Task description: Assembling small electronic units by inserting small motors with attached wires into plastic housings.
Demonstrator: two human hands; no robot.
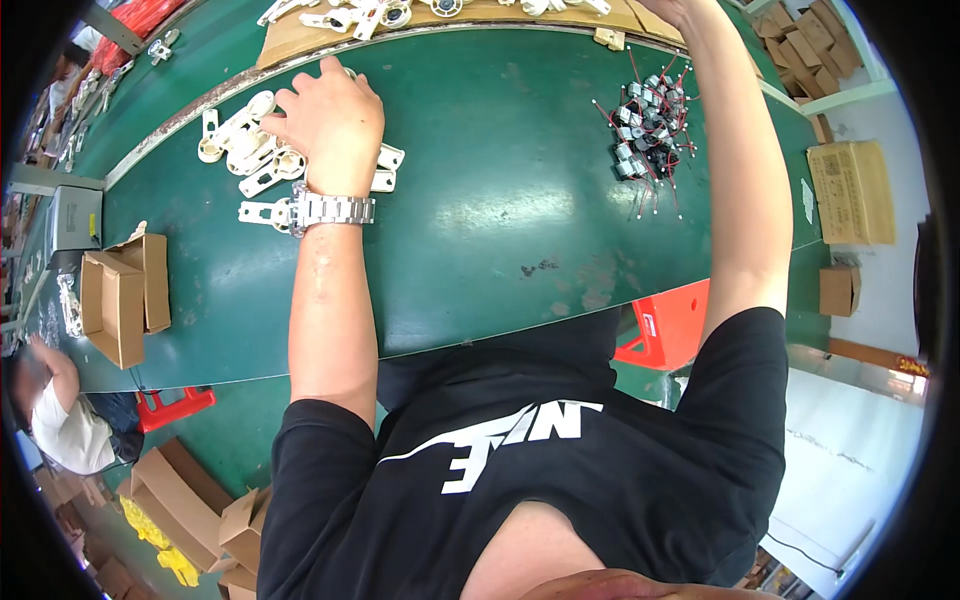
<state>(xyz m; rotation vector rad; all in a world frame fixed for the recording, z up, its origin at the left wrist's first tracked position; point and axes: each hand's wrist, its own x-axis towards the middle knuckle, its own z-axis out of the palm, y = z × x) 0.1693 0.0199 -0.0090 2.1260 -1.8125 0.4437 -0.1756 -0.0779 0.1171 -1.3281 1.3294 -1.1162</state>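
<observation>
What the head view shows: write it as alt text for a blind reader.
A person's left hand, silver metal watch at its wrist, is over a pile of cream-white plastic parts on a green table. The right hand, partly cut off by the top edge, reaches past grey-and-black components with red wires.

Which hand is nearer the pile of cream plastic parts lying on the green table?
Left. The left hand is directly over the pile of cream plastic parts; the right hand is well to the pile's right, partly cut off at the picture's top edge.
</observation>
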